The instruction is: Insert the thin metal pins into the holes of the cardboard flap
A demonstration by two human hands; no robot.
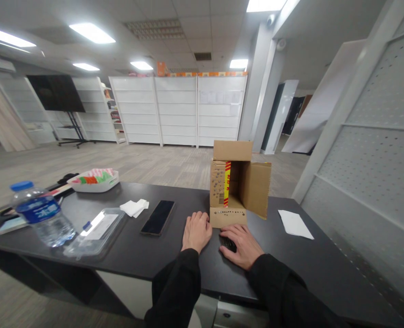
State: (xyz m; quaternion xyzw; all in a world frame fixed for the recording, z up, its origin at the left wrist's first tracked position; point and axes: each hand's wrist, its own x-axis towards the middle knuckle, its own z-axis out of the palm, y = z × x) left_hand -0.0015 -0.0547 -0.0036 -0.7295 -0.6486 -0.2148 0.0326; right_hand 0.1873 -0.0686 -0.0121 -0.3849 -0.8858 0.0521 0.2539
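Note:
On the dark desk stands an open cardboard box (240, 182), its opening facing me and its flaps folded outward. My left hand (197, 231) rests palm down on the desktop, just left of the box's front flap, with fingers slightly bent and no object visible in it. Under my right hand (243, 246) is a small black ridged object (228, 243), with the fingers over its top and the thumb along its near side. Its kind is unclear because the hand covers most of it. The right fingertips are close to the lower flap.
Left of my hands lie a phone (157, 217), white tissues (134, 207), a clear plastic case (99, 232), a water bottle (43, 214) and a white basket (94, 182) of colourful packets. At right lies white paper (295, 223), near a perforated panel (373, 159).

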